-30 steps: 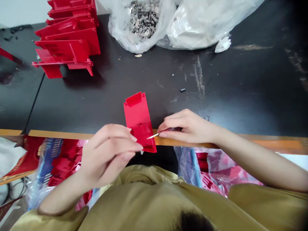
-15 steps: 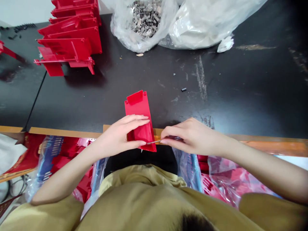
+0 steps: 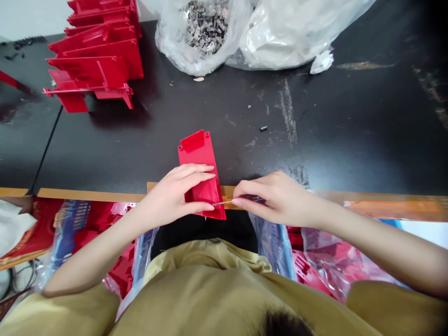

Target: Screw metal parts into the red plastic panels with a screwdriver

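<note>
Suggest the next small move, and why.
I'd probably shift the thumb of the left hand slightly clear of the tool: the right hand grips it with its tip right by that thumb. Whether they touch is unclear. The left fingers lie across the red part, so they could steady it.

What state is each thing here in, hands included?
Left hand: spread over the red part, thumb apart from the fingers
Right hand: closed on the thin tool
Thin tool: held, tip beside the left thumb
Red part: lying flat, lower end past the table edge
Bag of metal bits: open, bits showing
Whitish bag: bulging; open or closed, can't tell
Other red parts: standing in a row
Small black piece: lying loose
</note>
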`<action>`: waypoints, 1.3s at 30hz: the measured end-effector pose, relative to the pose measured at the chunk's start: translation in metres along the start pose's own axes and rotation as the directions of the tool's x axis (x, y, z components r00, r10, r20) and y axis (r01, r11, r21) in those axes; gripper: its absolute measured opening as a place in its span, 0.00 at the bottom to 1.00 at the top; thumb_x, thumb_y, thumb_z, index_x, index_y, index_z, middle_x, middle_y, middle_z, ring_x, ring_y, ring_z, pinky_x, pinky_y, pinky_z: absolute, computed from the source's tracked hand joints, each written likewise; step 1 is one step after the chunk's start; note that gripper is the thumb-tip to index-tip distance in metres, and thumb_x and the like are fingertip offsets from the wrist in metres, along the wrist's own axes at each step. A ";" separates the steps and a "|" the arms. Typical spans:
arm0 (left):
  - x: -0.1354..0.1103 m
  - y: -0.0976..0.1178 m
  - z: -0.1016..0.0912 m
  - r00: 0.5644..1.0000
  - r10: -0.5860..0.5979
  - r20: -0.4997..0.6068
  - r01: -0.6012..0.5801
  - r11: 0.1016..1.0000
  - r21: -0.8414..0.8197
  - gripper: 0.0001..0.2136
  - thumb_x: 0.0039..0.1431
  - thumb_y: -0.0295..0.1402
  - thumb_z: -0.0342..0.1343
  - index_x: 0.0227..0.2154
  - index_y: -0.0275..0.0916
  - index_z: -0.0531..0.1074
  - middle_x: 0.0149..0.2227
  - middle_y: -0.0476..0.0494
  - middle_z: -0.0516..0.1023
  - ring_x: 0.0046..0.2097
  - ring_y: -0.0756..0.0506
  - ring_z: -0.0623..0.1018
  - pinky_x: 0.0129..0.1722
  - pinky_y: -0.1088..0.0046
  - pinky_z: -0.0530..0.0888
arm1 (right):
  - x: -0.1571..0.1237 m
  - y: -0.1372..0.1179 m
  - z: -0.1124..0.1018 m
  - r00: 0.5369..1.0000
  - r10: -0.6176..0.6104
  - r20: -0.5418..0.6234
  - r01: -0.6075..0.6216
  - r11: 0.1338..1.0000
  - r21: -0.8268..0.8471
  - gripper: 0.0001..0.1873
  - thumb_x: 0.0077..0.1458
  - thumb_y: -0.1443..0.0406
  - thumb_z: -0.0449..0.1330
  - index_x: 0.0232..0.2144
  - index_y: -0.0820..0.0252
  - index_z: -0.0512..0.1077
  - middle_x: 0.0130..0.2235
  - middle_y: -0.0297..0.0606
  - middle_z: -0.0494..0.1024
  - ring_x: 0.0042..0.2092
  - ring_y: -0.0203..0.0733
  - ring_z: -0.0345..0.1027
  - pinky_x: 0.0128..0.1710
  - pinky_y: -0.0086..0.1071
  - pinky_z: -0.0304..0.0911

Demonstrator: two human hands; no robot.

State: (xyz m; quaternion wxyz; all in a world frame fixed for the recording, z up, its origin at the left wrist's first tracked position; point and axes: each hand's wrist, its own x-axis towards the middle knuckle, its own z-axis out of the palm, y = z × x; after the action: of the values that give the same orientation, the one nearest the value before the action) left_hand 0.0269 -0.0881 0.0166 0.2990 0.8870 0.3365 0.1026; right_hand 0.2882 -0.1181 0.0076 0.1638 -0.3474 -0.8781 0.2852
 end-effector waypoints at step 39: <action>0.061 -0.038 -0.043 0.989 0.052 0.138 -0.047 0.998 -0.044 0.33 0.57 0.49 0.60 0.61 0.36 0.64 0.66 0.34 0.62 0.67 0.38 0.64 0.67 0.56 0.64 | 0.053 0.049 -0.042 0.984 0.042 0.175 -0.078 0.975 0.207 0.13 0.65 0.60 0.54 0.33 0.59 0.75 0.28 0.31 0.77 0.26 0.31 0.65 0.29 0.27 0.54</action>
State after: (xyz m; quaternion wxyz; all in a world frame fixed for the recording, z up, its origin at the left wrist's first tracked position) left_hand 0.0362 -0.0055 0.0268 0.3369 0.8939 0.2906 0.0548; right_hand 0.2966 -0.0355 0.0146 0.1160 -0.3288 -0.8423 0.4111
